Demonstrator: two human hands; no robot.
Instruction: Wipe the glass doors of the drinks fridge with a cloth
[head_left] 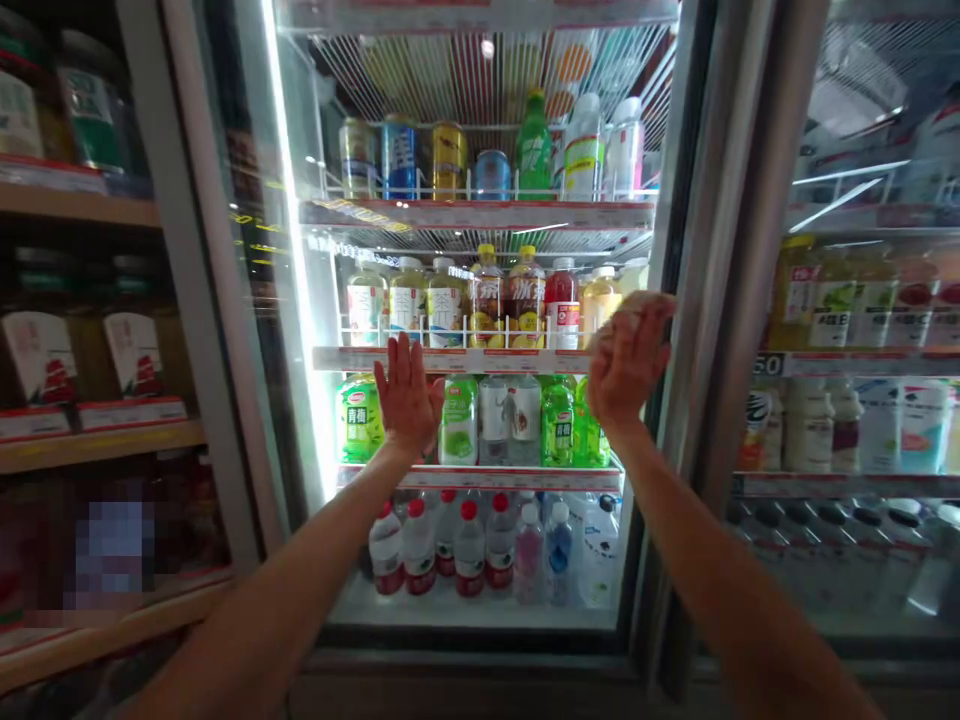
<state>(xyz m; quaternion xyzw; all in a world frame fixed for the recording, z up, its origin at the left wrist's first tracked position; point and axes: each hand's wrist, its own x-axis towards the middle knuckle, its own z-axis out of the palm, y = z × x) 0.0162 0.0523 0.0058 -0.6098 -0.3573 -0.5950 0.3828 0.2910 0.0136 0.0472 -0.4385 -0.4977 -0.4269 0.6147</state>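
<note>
Tan cloth (651, 301) is lying under your right hand (628, 368), fingers bent over it, at the glass (540, 228), your left hand (407, 400) spreading straight fingers slightly, wiping seemingly underway, remainder unclear.

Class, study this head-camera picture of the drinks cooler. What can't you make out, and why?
All in the head view:
- Part of the cloth: hidden by the right hand.
- The drink directly behind the left hand: the hand covers it.
- Wording on the shelf price strip: too small and blurred.
- The near end of the right forearm: cut off by the bottom edge.
</note>
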